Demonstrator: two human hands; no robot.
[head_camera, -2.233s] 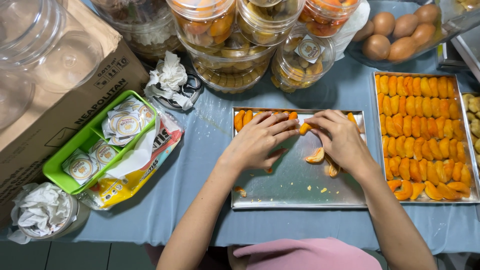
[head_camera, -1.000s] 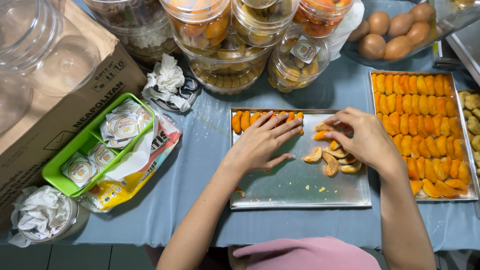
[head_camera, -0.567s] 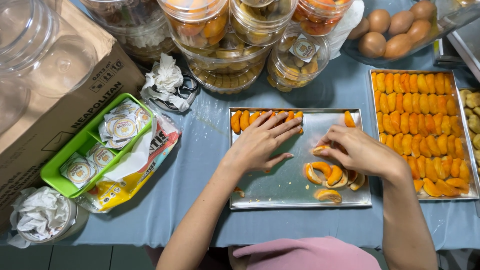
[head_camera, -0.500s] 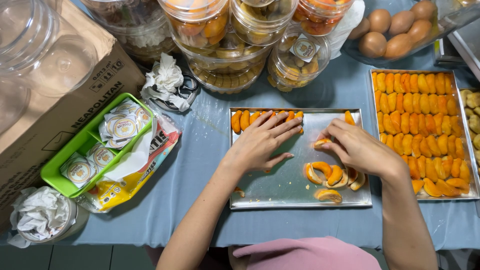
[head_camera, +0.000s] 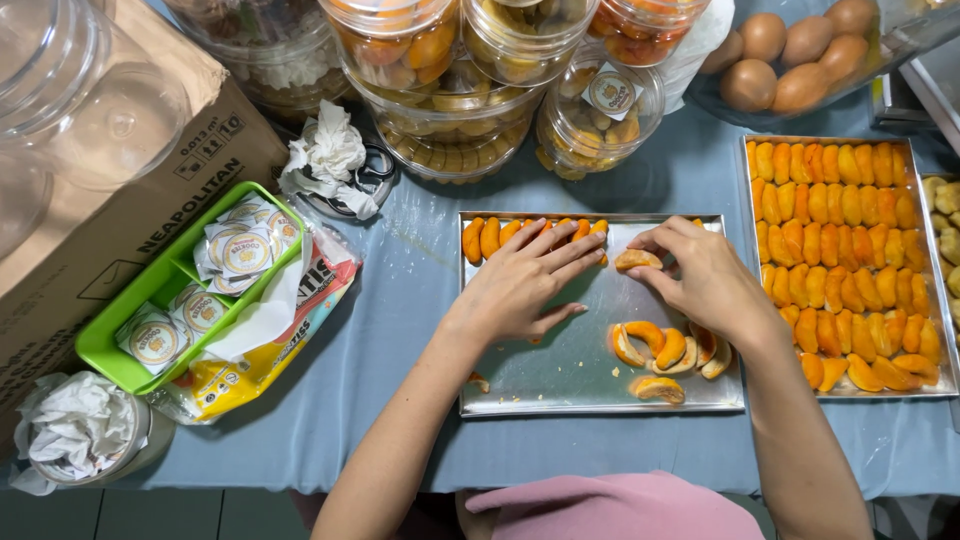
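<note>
Left hand (head_camera: 525, 285) flat, open, bracing cookie row (head_camera: 490, 236) straight on tray (head_camera: 560, 385). Right hand (head_camera: 700, 280) pinches one cookie (head_camera: 637, 260), lining it into row; loose pile (head_camera: 665, 350) near for reach.

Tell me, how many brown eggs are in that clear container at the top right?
5 eggs show in the clear container: three along the top, two in front. More may be hidden beyond the picture's edge.

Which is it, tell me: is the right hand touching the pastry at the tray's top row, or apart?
Touching. The head view shows the right hand with its fingertips closed on the crescent pastry above the tray.
</note>
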